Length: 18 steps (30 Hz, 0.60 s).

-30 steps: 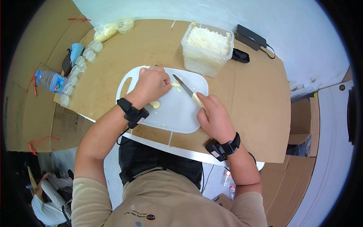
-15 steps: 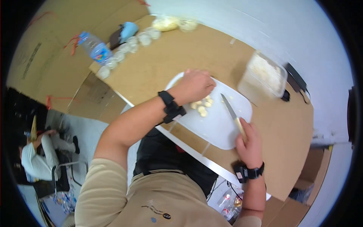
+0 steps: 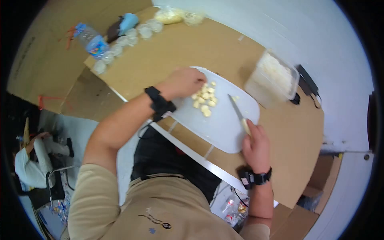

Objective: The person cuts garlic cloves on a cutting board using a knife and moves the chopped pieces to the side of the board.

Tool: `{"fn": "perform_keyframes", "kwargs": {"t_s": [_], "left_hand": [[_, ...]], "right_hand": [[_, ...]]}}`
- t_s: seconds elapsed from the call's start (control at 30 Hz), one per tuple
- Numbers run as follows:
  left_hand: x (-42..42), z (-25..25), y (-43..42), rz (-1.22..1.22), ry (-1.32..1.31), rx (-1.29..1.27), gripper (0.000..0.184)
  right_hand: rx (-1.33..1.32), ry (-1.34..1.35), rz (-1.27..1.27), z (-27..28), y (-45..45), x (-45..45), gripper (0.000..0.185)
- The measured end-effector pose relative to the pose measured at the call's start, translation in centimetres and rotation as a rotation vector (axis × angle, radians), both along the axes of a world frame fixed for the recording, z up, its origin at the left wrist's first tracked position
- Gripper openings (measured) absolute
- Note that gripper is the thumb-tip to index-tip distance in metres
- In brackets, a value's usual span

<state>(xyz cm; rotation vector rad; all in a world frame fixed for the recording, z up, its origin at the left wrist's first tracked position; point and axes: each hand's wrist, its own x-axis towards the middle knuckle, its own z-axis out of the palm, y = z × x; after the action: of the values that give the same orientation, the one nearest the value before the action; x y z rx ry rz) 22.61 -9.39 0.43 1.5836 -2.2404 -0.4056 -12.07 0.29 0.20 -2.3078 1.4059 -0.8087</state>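
Observation:
My right hand (image 3: 258,146) is wrapped round the pale handle of a knife (image 3: 238,111). Its blade points away from me, the tip over the white cutting board (image 3: 224,134) close to a small pale sliver (image 3: 235,98). On the board's left part lies a cluster of small pale-yellow cut pieces (image 3: 206,100); what food they are I cannot tell. My left hand (image 3: 185,83) is at the far left edge of the board, beside the cluster, with its fingers curled together. Anything between those fingertips is hidden.
Right of the board stands a clear plastic tub (image 3: 274,76) of white, powdery contents, with a black adapter (image 3: 307,80) behind it. Far left are a water bottle (image 3: 94,42), several small clear cups (image 3: 131,37) and a bag of yellow stuff (image 3: 169,16). A person (image 3: 34,162) sits at left.
My left hand has drawn back to the left, uncovering more of the pale pieces. The knife stays in my right hand over the board. The whole view has shifted slightly.

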Motion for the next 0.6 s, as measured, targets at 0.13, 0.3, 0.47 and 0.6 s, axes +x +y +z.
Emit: {"fn": "perform_keyframes", "kwargs": {"t_s": [0.13,0.3,0.47,0.6], "left_hand": [[-0.9,2.1,0.1,0.109,0.037,0.195,0.023],[-2.2,2.7,0.4,0.165,-0.033,0.156,0.023],[-3.0,0.8,-0.4,0.096,-0.033,-0.148,0.022],[-4.0,1.4,-1.4,0.015,-0.082,-0.017,0.021]], "right_hand": [[0.015,-0.035,-0.004,0.2,0.1,0.2,0.047],[0.022,-0.038,-0.011,0.5,0.1,0.3,0.047],[0.03,-0.047,-0.013,0.5,0.2,0.3,0.047],[0.034,-0.04,-0.021,0.4,0.3,0.2,0.046]]}}
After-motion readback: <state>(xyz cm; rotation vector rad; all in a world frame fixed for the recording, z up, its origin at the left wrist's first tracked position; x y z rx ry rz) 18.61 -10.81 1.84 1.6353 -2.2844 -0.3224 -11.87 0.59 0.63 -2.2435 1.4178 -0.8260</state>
